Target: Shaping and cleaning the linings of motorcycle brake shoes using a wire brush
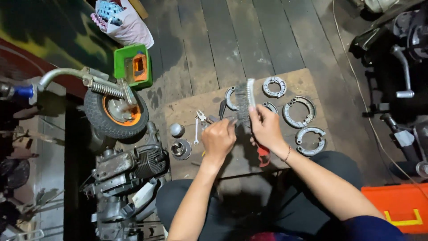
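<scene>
Dark, worn floorboards [214, 40] fill the scene, and on them lies a flat brown board [249, 156] that carries the small parts. Both hands work over this board, close together and almost touching. The right hand [266, 127] is clamped on the white handle of a wire brush [244, 100], which stands nearly upright with its dark bristles facing left. The left hand [218, 139] is closed into a fist just beside the brush; something small seems to be pinched in it against the bristles, but the fingers hide it and I cannot tell what it is.

Grey curved brake shoes lie on the board beyond and to the right of the hands: one pair [299, 111] near the brush, another shoe [310, 140] just beside the right wrist, a ring-shaped piece [273, 86] at the far edge. Left of the hands lie a small spanner [196, 130], a silver cap [176, 130] and a round metal hub piece [180, 149]. A red object [263, 156] shows under the right wrist.

Off the board to the left stands a small wheel [116, 114] with an orange rim and a spring fork, with an engine block [129, 167] below it. A green box [132, 67] sits further back, and an orange toolbox [399, 207] lies at the lower right
</scene>
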